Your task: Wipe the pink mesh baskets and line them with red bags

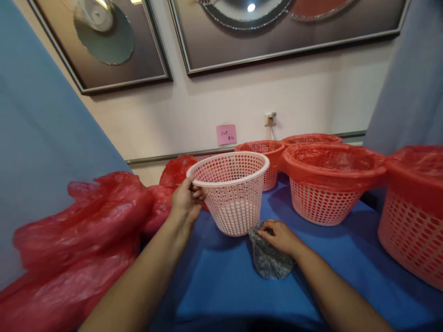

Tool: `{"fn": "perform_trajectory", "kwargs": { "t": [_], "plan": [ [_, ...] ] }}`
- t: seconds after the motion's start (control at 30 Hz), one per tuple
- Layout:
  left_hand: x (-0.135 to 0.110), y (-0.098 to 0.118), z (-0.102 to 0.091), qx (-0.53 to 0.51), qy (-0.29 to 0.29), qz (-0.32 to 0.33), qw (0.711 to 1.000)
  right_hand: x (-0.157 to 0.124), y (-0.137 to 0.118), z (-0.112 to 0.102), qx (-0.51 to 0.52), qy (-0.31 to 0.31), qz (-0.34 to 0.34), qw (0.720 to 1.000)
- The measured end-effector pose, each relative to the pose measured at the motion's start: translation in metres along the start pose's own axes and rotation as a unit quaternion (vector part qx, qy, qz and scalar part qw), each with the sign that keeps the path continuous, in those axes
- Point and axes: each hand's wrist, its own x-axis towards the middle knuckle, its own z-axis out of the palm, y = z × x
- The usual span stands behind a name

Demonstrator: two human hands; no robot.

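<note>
My left hand grips the near-left rim of an unlined pink perforated basket and holds it tilted, lifted off the blue tablecloth. Just below the basket's base, my right hand is closed on a grey speckled cloth that lies crumpled on the tablecloth. Nothing shows inside the basket.
A heap of red plastic bags lies at the left. Behind and to the right stand several pink baskets lined with red bags, one at the right edge. A pink note is stuck on the wall under framed pictures.
</note>
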Motion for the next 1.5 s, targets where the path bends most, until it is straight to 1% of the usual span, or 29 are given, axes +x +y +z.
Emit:
{"fn": "perform_trajectory", "kwargs": {
  "t": [0.07,0.17,0.23,0.3,0.37,0.47,0.57,0.63,0.7,0.77,0.87,0.97,1.0,1.07,1.13,1.17,1.27,1.33,1.37,1.4,1.5],
  "plan": [
    [0.008,-0.011,-0.001,-0.004,0.003,-0.023,1.000,-0.004,-0.007,0.003,0.032,-0.035,-0.034,0.998],
    [0.016,-0.023,-0.001,-0.013,-0.002,-0.036,0.999,-0.009,-0.018,0.008,0.053,-0.077,-0.086,0.992],
    [0.020,-0.026,0.000,-0.019,-0.009,-0.039,0.999,-0.014,-0.024,0.010,0.037,-0.098,-0.100,0.989],
    [0.023,-0.026,0.001,-0.023,-0.016,-0.040,0.999,-0.021,-0.026,0.011,0.000,-0.097,-0.094,0.991],
    [0.025,-0.025,0.001,-0.024,-0.023,-0.042,0.999,-0.031,-0.024,0.009,-0.044,-0.081,-0.066,0.994],
    [0.026,-0.026,-0.004,-0.015,-0.028,-0.052,0.998,-0.045,-0.007,-0.005,-0.124,-0.040,0.012,0.991],
    [0.025,-0.034,-0.009,0.002,-0.035,-0.065,0.997,-0.053,0.017,-0.026,-0.220,0.026,0.083,0.972],
    [0.024,-0.040,-0.010,0.011,-0.042,-0.066,0.997,-0.055,0.028,-0.036,-0.270,0.031,0.107,0.956],
    [0.024,-0.045,-0.009,0.016,-0.048,-0.055,0.997,-0.055,0.030,-0.042,-0.306,0.007,0.118,0.945],
    [0.023,-0.047,-0.008,0.018,-0.049,-0.039,0.998,-0.055,0.023,-0.041,-0.340,-0.005,0.121,0.933],
    [0.024,-0.046,-0.008,0.027,-0.046,-0.021,0.998,-0.055,0.007,-0.034,-0.375,0.023,0.118,0.919],
    [0.023,-0.044,-0.011,0.038,-0.048,-0.015,0.998,-0.053,-0.002,-0.026,-0.350,0.050,0.143,0.925],
    [0.023,-0.044,-0.012,0.041,-0.050,-0.014,0.998,-0.051,-0.002,-0.023,-0.333,0.045,0.158,0.929],
    [0.022,-0.043,-0.014,0.044,-0.054,-0.014,0.997,-0.050,0.001,-0.020,-0.306,0.016,0.178,0.935],
    [0.023,-0.044,-0.015,0.042,-0.055,-0.014,0.998,-0.050,0.004,-0.019,-0.293,-0.017,0.165,0.942],
    [0.023,-0.044,-0.015,0.040,-0.055,-0.014,0.998,-0.052,0.004,-0.019,-0.282,-0.031,0.144,0.948],
    [0.025,-0.046,-0.014,0.033,-0.062,-0.016,0.997,-0.059,-0.003,-0.016,-0.207,-0.070,0.026,0.976],
    [0.026,-0.048,-0.013,0.031,-0.076,-0.021,0.996,-0.062,-0.011,-0.012,-0.157,-0.088,-0.049,0.982],
    [0.026,-0.048,-0.013,0.031,-0.082,-0.023,0.996,-0.062,-0.014,-0.009,-0.149,-0.091,-0.067,0.982],
    [0.025,-0.049,-0.012,0.031,-0.088,-0.024,0.995,-0.062,-0.017,-0.007,-0.152,-0.091,-0.066,0.982],
    [0.025,-0.050,-0.014,0.041,-0.099,-0.027,0.994,-0.059,-0.021,-0.003,-0.189,-0.087,-0.017,0.978]
  ]
}}
